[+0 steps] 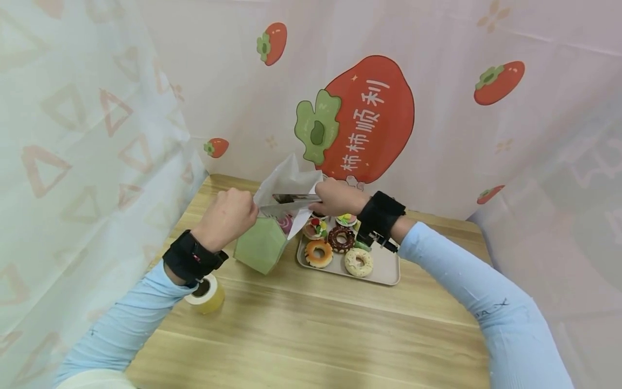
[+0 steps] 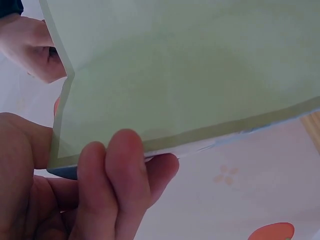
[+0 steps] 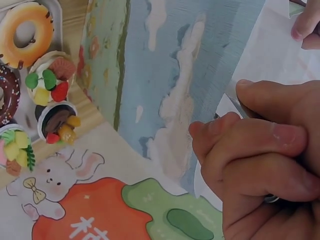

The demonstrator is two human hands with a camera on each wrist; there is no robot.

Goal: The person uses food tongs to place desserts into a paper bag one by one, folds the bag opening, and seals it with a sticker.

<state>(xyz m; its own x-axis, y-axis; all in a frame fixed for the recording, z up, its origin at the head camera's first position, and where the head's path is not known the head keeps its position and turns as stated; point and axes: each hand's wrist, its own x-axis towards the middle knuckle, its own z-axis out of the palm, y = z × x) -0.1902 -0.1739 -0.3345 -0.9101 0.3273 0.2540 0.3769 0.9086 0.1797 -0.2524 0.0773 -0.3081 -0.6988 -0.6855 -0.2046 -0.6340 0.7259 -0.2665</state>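
A green paper bag (image 1: 257,248) with a pale inside stands mouth-up on the table, and its other face, seen in the right wrist view, shows a blue sky with white clouds (image 3: 175,105). My left hand (image 1: 230,216) grips its top edge; in the left wrist view the fingers (image 2: 125,160) curl over that edge. A purple-pink swirled item (image 1: 285,222) shows inside the bag. My right hand (image 1: 340,197) holds what look like shiny metal tongs (image 1: 293,198), which extend left across the bag's mouth. The fingers partly hide them in the right wrist view.
Right of the bag lies a tray (image 1: 386,265) with an orange-glazed donut (image 1: 311,258), a chocolate donut (image 1: 332,237), a cream donut (image 1: 351,263) and fruit tarts (image 1: 313,229). A yellow tape roll (image 1: 214,302) stands below my left wrist. Printed curtains surround the wooden table (image 1: 291,335).
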